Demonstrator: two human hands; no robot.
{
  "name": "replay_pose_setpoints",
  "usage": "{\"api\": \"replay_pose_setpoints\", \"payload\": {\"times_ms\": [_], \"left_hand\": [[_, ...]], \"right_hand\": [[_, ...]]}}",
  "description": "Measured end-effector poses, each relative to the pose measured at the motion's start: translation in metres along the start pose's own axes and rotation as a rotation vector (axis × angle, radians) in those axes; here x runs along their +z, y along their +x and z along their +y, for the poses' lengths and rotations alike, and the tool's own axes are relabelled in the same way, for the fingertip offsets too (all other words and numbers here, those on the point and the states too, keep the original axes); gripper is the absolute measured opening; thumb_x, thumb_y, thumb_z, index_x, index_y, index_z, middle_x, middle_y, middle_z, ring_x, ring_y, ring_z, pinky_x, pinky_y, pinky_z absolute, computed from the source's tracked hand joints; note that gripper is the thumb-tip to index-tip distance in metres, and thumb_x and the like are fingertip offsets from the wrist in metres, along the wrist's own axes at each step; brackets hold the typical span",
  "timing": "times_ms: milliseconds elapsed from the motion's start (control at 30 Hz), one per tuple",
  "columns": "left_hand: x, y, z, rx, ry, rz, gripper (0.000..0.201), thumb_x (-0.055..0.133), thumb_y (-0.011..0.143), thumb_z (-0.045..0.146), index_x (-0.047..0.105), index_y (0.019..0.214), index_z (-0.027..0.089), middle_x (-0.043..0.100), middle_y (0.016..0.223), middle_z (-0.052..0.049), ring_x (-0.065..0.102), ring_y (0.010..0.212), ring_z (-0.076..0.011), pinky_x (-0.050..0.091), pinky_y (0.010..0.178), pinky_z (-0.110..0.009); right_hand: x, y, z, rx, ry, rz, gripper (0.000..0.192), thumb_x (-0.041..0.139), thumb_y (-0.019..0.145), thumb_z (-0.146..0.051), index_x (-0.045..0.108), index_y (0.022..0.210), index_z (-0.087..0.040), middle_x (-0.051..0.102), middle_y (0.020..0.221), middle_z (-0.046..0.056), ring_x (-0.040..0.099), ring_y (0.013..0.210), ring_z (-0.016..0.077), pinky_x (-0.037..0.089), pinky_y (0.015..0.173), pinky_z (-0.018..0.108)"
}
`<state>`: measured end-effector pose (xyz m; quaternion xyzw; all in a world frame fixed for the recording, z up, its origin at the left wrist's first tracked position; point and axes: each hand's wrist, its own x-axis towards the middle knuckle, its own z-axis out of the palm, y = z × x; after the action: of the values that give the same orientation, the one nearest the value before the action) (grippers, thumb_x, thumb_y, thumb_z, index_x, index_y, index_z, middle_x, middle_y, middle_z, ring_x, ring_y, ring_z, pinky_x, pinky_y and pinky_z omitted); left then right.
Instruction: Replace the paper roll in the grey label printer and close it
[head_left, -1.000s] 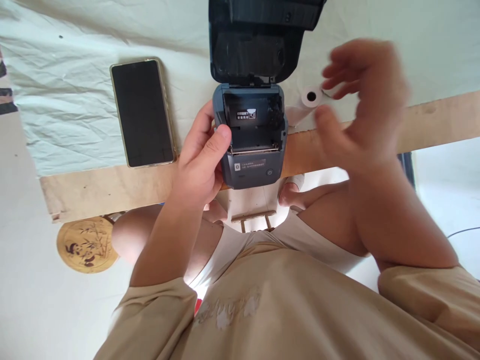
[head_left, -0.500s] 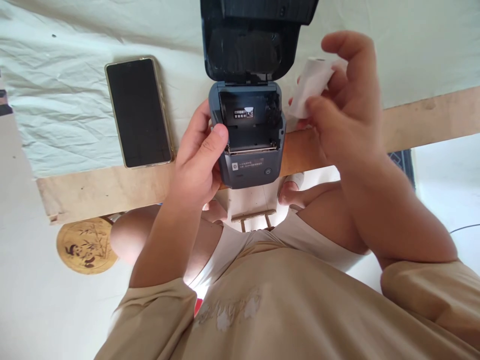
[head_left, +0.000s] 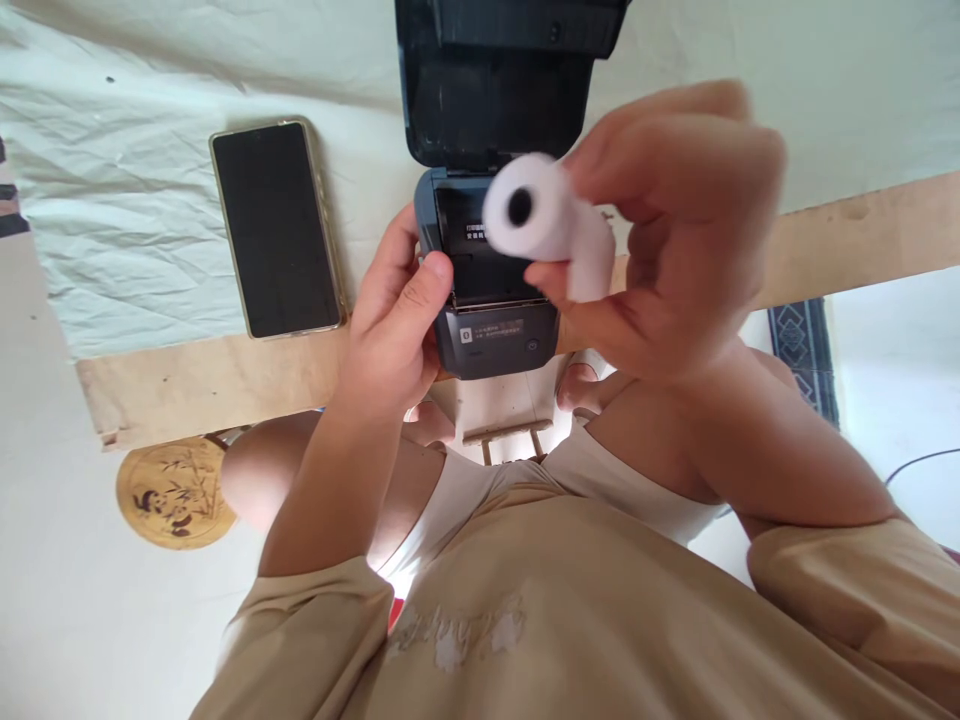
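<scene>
My left hand (head_left: 401,305) grips the left side of a dark blue-grey label printer (head_left: 495,345), its thumb on the front corner. The printer's black lid (head_left: 499,105) stands open, tipped back over the table. Above the right half of the open paper bay, my right hand (head_left: 667,230) pinches a white paper roll (head_left: 547,200). One end of the roll, with its dark core hole, faces me, and a loose strip of paper hangs by the fingers. The roll and hand hide part of the bay. Some of the right fingers are blurred.
A phone (head_left: 277,230) with a dark screen lies left of the printer on a pale green cloth (head_left: 157,80). The table's bare wooden edge (head_left: 202,385) runs along the front. A round wooden stool top (head_left: 176,492) with a panda picture stands at the lower left.
My right hand has carried the paper roll left, from beside the printer to over its bay, and turned the roll's end towards me. My left hand still holds the printer.
</scene>
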<state>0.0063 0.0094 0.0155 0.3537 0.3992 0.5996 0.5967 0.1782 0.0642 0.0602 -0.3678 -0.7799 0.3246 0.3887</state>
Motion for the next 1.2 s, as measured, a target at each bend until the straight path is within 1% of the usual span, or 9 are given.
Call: {"api": "replay_pose_setpoints", "payload": {"times_ms": [100, 167, 367, 500, 667, 800, 933, 1100, 1200], "left_hand": [[0.000, 0.000, -0.001, 0.018, -0.020, 0.000, 0.037, 0.061, 0.090, 0.041, 0.060, 0.120, 0.019, 0.067, 0.106, -0.004, 0.058, 0.130, -0.0214, 0.049, 0.112, -0.036], [-0.001, 0.000, -0.001, 0.025, -0.035, -0.023, 0.040, 0.061, 0.090, 0.041, 0.058, 0.122, 0.018, 0.067, 0.108, -0.005, 0.057, 0.131, -0.0222, 0.049, 0.113, -0.038], [-0.005, 0.001, -0.004, 0.023, -0.056, -0.068, 0.045, 0.063, 0.088, 0.041, 0.056, 0.127, 0.019, 0.066, 0.118, -0.007, 0.056, 0.132, -0.0232, 0.052, 0.109, -0.036], [-0.002, -0.001, -0.004, 0.034, -0.041, -0.040, 0.041, 0.060, 0.089, 0.045, 0.058, 0.123, 0.021, 0.067, 0.114, -0.006, 0.059, 0.128, -0.0220, 0.054, 0.103, -0.033], [-0.008, 0.000, -0.006, 0.034, -0.014, -0.068, 0.039, 0.060, 0.088, 0.046, 0.060, 0.120, 0.024, 0.069, 0.110, -0.005, 0.062, 0.120, -0.0213, 0.056, 0.090, -0.029], [-0.015, 0.003, -0.011, 0.071, -0.004, -0.125, 0.048, 0.065, 0.083, 0.051, 0.059, 0.122, 0.024, 0.069, 0.107, -0.006, 0.067, 0.102, -0.0198, 0.055, 0.073, -0.026], [-0.013, 0.002, -0.009, 0.068, 0.053, -0.089, 0.046, 0.072, 0.080, 0.039, 0.060, 0.123, 0.026, 0.067, 0.103, -0.002, 0.063, 0.086, -0.0123, 0.053, 0.072, -0.023], [-0.009, -0.001, -0.001, 0.007, 0.128, -0.055, 0.053, 0.079, 0.074, 0.028, 0.060, 0.124, 0.027, 0.066, 0.107, -0.003, 0.062, 0.089, -0.0139, 0.055, 0.079, -0.027], [-0.010, -0.001, -0.001, 0.025, 0.147, -0.078, 0.061, 0.079, 0.073, 0.026, 0.056, 0.129, 0.028, 0.066, 0.111, -0.003, 0.064, 0.094, -0.0157, 0.057, 0.081, -0.029]], "right_hand": [[0.017, 0.001, 0.008, -0.397, -0.202, 0.169, 0.006, 0.053, 0.087, -0.020, 0.054, 0.093, -0.017, 0.064, 0.095, -0.003, 0.062, 0.097, 0.0012, 0.053, 0.086, 0.015], [0.022, 0.000, 0.012, -0.477, -0.364, 0.228, 0.007, 0.053, 0.086, -0.014, 0.051, 0.092, -0.016, 0.064, 0.096, -0.002, 0.062, 0.093, 0.0015, 0.051, 0.080, 0.015], [0.016, -0.003, 0.017, -0.377, -0.403, 0.113, 0.013, 0.054, 0.081, -0.007, 0.057, 0.084, -0.019, 0.068, 0.109, -0.007, 0.065, 0.109, 0.0061, 0.052, 0.090, 0.022], [0.010, -0.001, 0.021, -0.508, -0.382, 0.147, 0.009, 0.062, 0.077, -0.013, 0.065, 0.083, -0.020, 0.062, 0.088, -0.001, 0.054, 0.083, 0.0061, 0.043, 0.077, 0.025], [0.009, -0.009, 0.013, -0.582, -0.261, 0.018, 0.012, 0.062, 0.076, -0.010, 0.062, 0.083, -0.020, 0.052, 0.079, 0.000, 0.045, 0.073, 0.0024, 0.035, 0.062, 0.020], [0.013, -0.019, 0.008, -0.567, -0.253, 0.011, 0.016, 0.062, 0.076, -0.008, 0.061, 0.084, -0.023, 0.052, 0.075, -0.002, 0.040, 0.068, 0.0026, 0.030, 0.062, 0.023], [0.014, -0.023, 0.010, -0.566, -0.325, -0.010, 0.009, 0.057, 0.081, -0.014, 0.061, 0.082, -0.022, 0.056, 0.075, -0.003, 0.042, 0.072, 0.0031, 0.026, 0.067, 0.025], [0.007, -0.020, 0.010, -0.548, -0.304, -0.085, 0.022, 0.055, 0.088, -0.045, 0.060, 0.092, -0.023, 0.062, 0.090, -0.001, 0.052, 0.081, 0.0080, 0.039, 0.073, 0.030], [0.005, -0.020, 0.009, -0.464, -0.256, -0.061, 0.013, 0.054, 0.088, -0.030, 0.060, 0.096, -0.021, 0.065, 0.096, 0.000, 0.055, 0.079, 0.0053, 0.044, 0.070, 0.026]]}}
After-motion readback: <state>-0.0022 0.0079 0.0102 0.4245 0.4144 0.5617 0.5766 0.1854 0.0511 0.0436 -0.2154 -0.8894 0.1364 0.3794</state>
